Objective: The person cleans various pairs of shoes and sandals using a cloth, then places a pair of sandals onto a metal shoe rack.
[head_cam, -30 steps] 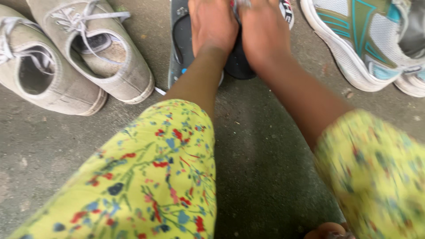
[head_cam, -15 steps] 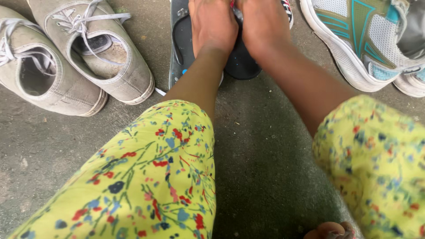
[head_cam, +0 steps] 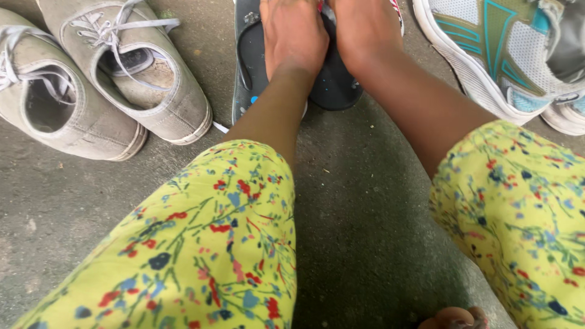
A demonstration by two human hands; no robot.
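Both my hands reach to the top edge of the view, onto a pair of black sandals [head_cam: 334,90] lying on the concrete floor. My left hand [head_cam: 294,33] lies flat on the left sandal [head_cam: 245,58] and presses it down. My right hand [head_cam: 364,30] sits on the right sandal, close beside the left hand. A small white and red bit shows between the hands at the frame's top. The fingers of both hands are cut off by the edge, so the right hand's grip is hidden. Yellow flowered sleeves [head_cam: 213,244] cover my arms.
Two grey lace-up canvas shoes [head_cam: 152,73] stand at the upper left. A white sports shoe with teal and olive stripes [head_cam: 493,49] lies at the upper right. A toe [head_cam: 454,318] shows at the bottom edge. The floor [head_cam: 359,213] is rough grey concrete.
My right forearm and sleeve have swung inward and come into sharp view. The right hand has shifted slightly up and right on the sandal. The left hand stays put.
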